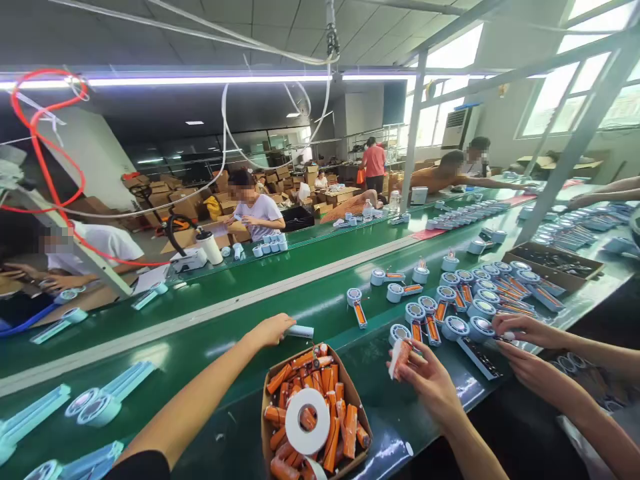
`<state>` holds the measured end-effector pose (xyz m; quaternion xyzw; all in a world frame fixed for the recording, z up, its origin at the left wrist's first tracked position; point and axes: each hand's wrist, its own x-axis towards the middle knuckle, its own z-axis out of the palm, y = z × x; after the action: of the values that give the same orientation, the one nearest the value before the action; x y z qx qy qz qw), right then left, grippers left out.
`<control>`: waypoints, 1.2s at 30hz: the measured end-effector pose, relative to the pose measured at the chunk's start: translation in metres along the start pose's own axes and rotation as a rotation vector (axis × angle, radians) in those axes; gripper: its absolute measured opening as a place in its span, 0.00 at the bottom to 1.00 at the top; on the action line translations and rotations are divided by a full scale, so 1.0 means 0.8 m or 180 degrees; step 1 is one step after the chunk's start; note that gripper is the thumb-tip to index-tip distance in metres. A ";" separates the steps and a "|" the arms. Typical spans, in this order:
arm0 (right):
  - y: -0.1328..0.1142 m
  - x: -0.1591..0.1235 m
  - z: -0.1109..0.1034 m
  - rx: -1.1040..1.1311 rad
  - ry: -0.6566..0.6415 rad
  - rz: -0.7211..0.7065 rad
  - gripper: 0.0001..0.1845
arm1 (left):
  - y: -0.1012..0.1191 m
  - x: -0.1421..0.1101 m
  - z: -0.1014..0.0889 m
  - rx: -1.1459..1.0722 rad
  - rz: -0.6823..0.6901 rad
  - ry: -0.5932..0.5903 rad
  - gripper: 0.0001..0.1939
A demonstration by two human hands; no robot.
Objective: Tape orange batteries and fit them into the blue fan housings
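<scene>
We have the orange-wrapped battery cell (401, 356) in our right hand (434, 381), thumb and fingers closed lightly about it, leaving a whitish face of it uncovered; that grip probably keeps the covering flat and lets us turn the cell easily. Our left hand (270, 332) reaches out over the green conveyor belt (200, 333), fingers curled down at the left end of a pale handle piece (302, 331). They look mostly closed, but the fingertips are hidden, so we cannot tell whether they pinch the piece or only touch it.

The cardboard box (267, 427) sits near us, between our forearms, likely so that either hand can dip into its orange cells (351, 427). A roll of white tape (295, 437) lies flat on top of them, its loose end trailing to the near side, where we can probably catch it quickly. To the right, the fan bodies (481, 328) stand close together with their handles open, many with orange cells inside, perhaps grouped to suit the co-worker's hands (533, 331) at their near edge.

As for where things lie: the held cell is at our right fingertips, right of the box and just nearer than the closest fan head. The pale piece lies just beyond the box's far edge, at the right side of our left hand.
</scene>
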<state>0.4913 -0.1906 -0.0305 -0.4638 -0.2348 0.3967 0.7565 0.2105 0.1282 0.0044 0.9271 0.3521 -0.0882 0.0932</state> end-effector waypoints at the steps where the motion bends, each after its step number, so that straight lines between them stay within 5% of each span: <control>1: -0.007 0.012 0.019 -0.0045 -0.0192 -0.0002 0.40 | -0.006 -0.006 0.003 -0.0070 -0.0038 0.0012 0.31; 6: -0.010 0.045 0.110 -0.0128 -0.1006 -0.0081 0.37 | -0.035 -0.002 0.006 -0.0586 -0.0434 0.0082 0.21; 9: 0.008 0.036 0.134 -0.0157 -0.1340 -0.0013 0.37 | -0.049 0.003 0.014 -0.0717 -0.0807 0.0253 0.24; 15: 0.033 0.018 0.112 -0.0436 -0.1508 0.0131 0.36 | -0.035 0.005 0.039 -0.0576 -0.1147 0.0681 0.31; 22: 0.020 0.028 0.079 -0.0802 -0.1385 0.0209 0.37 | -0.056 0.023 0.028 -0.0675 -0.0662 0.0671 0.21; 28: 0.030 0.036 0.098 -0.0836 -0.1560 0.0298 0.39 | -0.045 0.038 0.035 -0.0292 -0.0529 0.0641 0.26; 36: 0.041 0.072 0.131 -0.0672 -0.1781 0.0053 0.38 | 0.018 0.057 0.052 0.0054 0.0709 0.0089 0.20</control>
<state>0.4359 -0.0812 -0.0126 -0.4145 -0.4704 0.4887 0.6067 0.2496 0.1374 -0.0447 0.9624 0.2474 -0.0673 0.0897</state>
